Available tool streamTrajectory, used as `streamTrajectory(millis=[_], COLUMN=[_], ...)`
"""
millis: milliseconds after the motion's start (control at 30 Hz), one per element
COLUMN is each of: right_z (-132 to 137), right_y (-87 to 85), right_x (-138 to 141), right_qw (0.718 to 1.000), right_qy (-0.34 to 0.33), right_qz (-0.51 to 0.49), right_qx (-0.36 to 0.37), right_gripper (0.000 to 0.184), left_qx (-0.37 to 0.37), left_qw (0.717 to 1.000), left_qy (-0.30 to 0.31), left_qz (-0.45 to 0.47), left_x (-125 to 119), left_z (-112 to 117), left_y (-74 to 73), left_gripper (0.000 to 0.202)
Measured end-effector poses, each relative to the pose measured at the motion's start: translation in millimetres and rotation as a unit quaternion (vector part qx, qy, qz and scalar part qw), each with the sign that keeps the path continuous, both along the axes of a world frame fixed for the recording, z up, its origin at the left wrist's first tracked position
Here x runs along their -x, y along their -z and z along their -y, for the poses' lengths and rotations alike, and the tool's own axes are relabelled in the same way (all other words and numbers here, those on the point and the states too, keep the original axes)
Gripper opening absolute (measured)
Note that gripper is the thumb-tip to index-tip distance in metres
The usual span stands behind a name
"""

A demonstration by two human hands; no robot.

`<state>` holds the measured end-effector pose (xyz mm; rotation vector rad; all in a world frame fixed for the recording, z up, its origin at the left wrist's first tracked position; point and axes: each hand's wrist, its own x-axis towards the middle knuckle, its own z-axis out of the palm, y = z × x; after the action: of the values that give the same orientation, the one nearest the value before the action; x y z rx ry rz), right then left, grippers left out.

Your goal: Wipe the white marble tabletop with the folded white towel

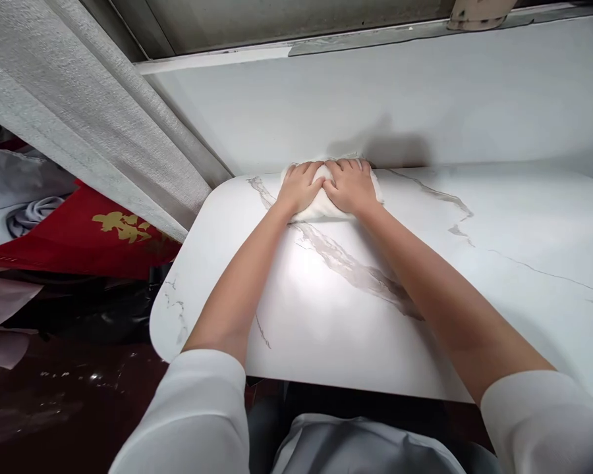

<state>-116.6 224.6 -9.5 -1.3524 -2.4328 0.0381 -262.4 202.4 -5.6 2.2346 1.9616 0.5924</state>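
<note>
head view, looking down and forward. white cloth (321,209) lies bunched at the far edge of a white marble-look table (499,263), right where the tabletop meets the pale wall (425,99); it sits left of the table's middle, near the rounded far-left corner. left hand (299,186) rests palm down on the left part of the cloth, fingers laid close side by side and pointing away toward the wall, pressing flat, nothing pinched. right hand (352,186) does the same on the right part, fingers together, flat on the fabric. the two hands touch at the thumb side, over the cloth's middle, and cover most of it; only a rim of cloth shows along the near side and at the right end. both forearms bare, stretched far out over the tabletop, with white sleeves (192,408) pushed up at the near edge of the view. grey veining runs across the table from beside the cloth toward the near right. a dark shadow falls on the wall just right of the hands. to the left, a grey textured curtain (79,112) hangs slantwise from the far top down toward the table's left corner. beyond it, lower left, red fabric with a gold pattern (79,237) and pale grey bundled cloth beside it. dark glossy floor (54,395) at near left, beside the table.
</note>
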Motion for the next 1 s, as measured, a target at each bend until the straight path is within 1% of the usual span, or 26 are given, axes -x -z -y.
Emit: streamTrajectory(millis=[100, 200, 300, 367, 500, 633, 767, 867, 1000], right_z=[0.4, 6.9, 22.6, 38.0, 77.3, 123.5, 169.9, 201.9, 238.6], right_y=[2.0, 4.1, 5.2, 5.5, 4.8, 3.6, 4.6, 4.0, -0.4], right_x=[-0.9, -2.6, -2.6, -2.0, -0.6, 1.0, 1.8, 1.3, 0.3], right_qw=[1.0, 1.0, 0.999, 0.999, 0.998, 0.998, 0.997, 0.996, 0.993], right_qy=[-0.008, -0.018, -0.021, -0.026, -0.047, -0.048, -0.053, -0.068, -0.098], right_qz=[0.008, 0.022, 0.041, 0.047, 0.039, 0.045, 0.041, 0.034, 0.038], right_qx=[-0.001, 0.0, -0.003, -0.006, -0.019, -0.021, -0.042, -0.055, -0.053], right_gripper=[0.054, 0.056, 0.058, 0.059, 0.059, 0.058, 0.058, 0.058, 0.059], left_qx=[0.004, 0.008, 0.014, 0.018, 0.022, 0.029, 0.037, 0.041, 0.052], left_qw=[1.0, 1.0, 1.0, 1.0, 1.0, 0.999, 0.999, 0.998, 0.998], left_qy=[0.003, 0.006, 0.014, 0.02, 0.019, 0.011, 0.01, 0.001, -0.01], left_qz=[-0.002, -0.003, 0.002, 0.003, -0.01, -0.017, -0.032, -0.038, -0.042], left_x=[-0.6, -0.5, 2.4, 5.4, 10.4, 13.3, 15.1, 15.8, 16.2], left_z=[2.0, 9.5, 24.7, 39.9, 79.8, 125.6, 172.6, 206.8, 248.2], left_y=[0.0, 0.4, 0.5, 0.2, -1.0, -2.0, -3.1, -5.0, -8.3], left_gripper=[0.049, 0.05, 0.05, 0.05, 0.049, 0.05, 0.05, 0.05, 0.053])
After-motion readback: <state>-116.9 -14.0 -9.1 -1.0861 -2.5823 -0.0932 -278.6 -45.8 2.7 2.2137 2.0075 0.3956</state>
